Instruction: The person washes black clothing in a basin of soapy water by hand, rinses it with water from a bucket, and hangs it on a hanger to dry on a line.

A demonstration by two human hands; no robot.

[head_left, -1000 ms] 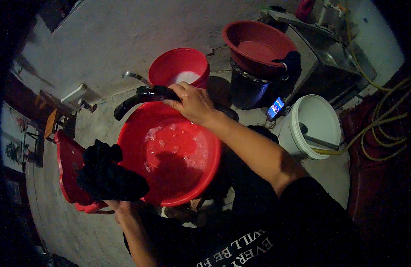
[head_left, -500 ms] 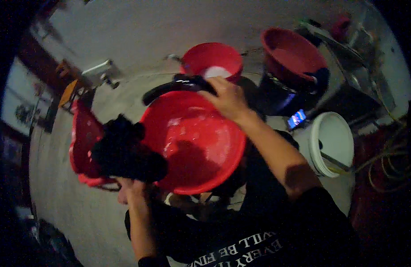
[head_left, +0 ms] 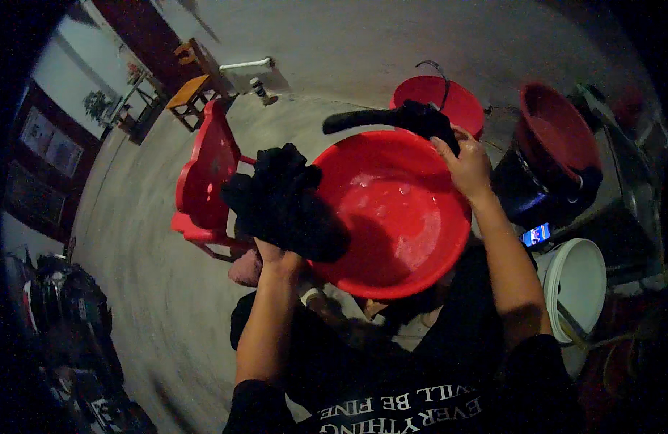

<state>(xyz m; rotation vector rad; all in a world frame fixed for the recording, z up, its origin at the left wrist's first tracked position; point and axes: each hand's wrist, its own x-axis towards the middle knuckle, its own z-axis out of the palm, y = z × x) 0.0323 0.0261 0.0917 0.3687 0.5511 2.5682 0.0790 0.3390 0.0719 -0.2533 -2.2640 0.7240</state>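
My left hand (head_left: 280,262), its fingers mostly hidden, holds up a bunched black garment (head_left: 283,202) left of a large red basin (head_left: 395,288). The cloth overlaps the basin's left rim. My right hand (head_left: 470,165) is closed on a black clothes hanger (head_left: 370,119) with broad shoulders and a thin hook, held over the basin's far rim. One shoulder of the hanger points left. Wet, shiny patches show on the basin's inside.
A red plastic chair (head_left: 214,170) stands at the left, a wooden chair (head_left: 189,90) farther back. Behind the basin is another red tub (head_left: 468,108). At the right are a dark red basin (head_left: 558,130), a lit phone (head_left: 537,235) and a white bucket (head_left: 584,282). A motorbike (head_left: 73,325) is at lower left.
The view has swung left, so everything sits farther right in the picture. The hanger has turned and its hook now shows upright. Both hands keep their holds.
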